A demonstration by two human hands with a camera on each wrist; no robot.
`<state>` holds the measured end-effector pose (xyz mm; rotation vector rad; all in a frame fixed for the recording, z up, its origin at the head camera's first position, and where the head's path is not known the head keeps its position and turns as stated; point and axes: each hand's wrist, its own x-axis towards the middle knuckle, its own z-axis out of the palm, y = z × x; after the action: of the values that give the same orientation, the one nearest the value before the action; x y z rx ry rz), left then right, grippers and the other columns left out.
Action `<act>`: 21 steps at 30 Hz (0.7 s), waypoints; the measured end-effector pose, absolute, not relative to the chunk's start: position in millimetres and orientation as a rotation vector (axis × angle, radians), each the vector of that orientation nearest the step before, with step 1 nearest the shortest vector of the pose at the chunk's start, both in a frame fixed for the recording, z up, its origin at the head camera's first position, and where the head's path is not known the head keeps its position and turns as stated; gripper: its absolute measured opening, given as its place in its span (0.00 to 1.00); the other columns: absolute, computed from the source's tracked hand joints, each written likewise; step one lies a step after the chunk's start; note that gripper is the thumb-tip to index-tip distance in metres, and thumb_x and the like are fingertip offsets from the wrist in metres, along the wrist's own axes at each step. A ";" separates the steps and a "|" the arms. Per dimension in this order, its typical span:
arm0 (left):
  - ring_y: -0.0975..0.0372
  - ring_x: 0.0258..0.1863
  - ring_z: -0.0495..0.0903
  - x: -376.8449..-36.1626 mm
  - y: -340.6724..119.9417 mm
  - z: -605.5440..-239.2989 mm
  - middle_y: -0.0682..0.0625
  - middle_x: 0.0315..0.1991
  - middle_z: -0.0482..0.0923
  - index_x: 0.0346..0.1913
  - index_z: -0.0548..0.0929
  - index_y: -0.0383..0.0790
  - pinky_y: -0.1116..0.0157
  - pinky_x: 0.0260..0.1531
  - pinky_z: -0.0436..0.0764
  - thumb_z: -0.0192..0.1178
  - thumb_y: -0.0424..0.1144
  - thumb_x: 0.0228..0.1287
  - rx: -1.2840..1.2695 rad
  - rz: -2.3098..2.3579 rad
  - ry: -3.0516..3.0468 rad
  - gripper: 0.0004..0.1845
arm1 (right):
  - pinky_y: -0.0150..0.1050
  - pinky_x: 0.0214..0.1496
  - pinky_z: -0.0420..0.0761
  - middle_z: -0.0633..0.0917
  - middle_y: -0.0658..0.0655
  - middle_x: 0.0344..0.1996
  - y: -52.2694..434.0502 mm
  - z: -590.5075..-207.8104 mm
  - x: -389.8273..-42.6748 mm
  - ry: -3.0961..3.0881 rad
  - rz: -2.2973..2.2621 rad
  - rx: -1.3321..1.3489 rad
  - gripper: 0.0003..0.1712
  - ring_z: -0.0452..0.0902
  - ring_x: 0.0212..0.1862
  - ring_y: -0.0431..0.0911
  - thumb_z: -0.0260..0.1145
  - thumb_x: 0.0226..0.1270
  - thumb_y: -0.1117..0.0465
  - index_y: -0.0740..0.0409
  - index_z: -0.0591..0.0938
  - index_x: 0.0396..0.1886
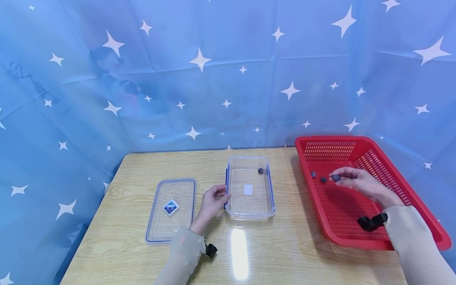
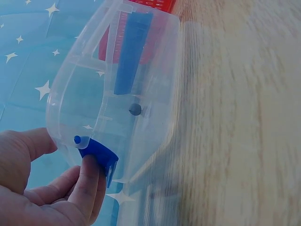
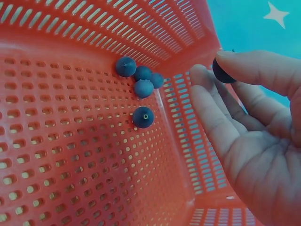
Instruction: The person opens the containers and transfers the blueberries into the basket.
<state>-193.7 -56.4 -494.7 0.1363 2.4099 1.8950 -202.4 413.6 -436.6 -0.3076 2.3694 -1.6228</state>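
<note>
My right hand [image 1: 360,183] is over the red basket [image 1: 322,225] and pinches a blueberry [image 3: 223,71] between thumb and fingers. Below it, several more blueberries [image 3: 143,117] lie on the basket's perforated floor. At the left side of the clear plastic container [image 1: 249,209], my left hand [image 1: 211,201] holds the rim. In the left wrist view, its thumb is at the rim and its fingers touch a blue locking flap [image 2: 99,155]. One blueberry [image 1: 261,171] sits inside the container, near the far right corner.
A clear lid [image 1: 160,227] with a blue seal and a diamond-shaped label lies flat on the wooden table [image 1: 117,237], left of the container. The basket stands at the table's right side. A blue curtain [image 1: 171,35] with white stars hangs behind.
</note>
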 end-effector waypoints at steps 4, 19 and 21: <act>0.50 0.44 0.79 -192.5 -56.3 -493.5 0.39 0.42 0.80 0.51 0.77 0.27 0.63 0.43 0.80 0.63 0.33 0.59 0.147 1.896 2.413 0.19 | 0.32 0.44 0.80 0.84 0.46 0.43 413.6 -437.4 -203.0 2.319 -1.669 -0.332 0.15 0.80 0.45 0.36 0.57 0.67 0.70 0.68 0.74 0.53; 0.51 0.43 0.79 -193.1 -55.7 -494.0 0.39 0.40 0.80 0.51 0.77 0.26 0.63 0.43 0.80 0.63 0.32 0.58 0.135 1.894 2.412 0.19 | 0.27 0.42 0.80 0.85 0.42 0.36 391.1 -419.0 -200.3 2.309 -1.904 -0.033 0.10 0.81 0.40 0.33 0.62 0.66 0.65 0.59 0.80 0.45; 0.51 0.43 0.79 -193.6 -55.5 -494.2 0.39 0.40 0.80 0.51 0.77 0.27 0.62 0.44 0.79 0.63 0.32 0.58 0.125 1.893 2.413 0.18 | 0.28 0.42 0.80 0.85 0.44 0.36 384.7 -414.9 -201.5 2.246 -1.984 -0.013 0.09 0.81 0.40 0.34 0.62 0.65 0.66 0.59 0.81 0.45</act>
<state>-193.6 -55.5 -494.2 0.1254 2.4126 1.8930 -201.5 384.7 -414.9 -0.0130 2.2458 -1.9844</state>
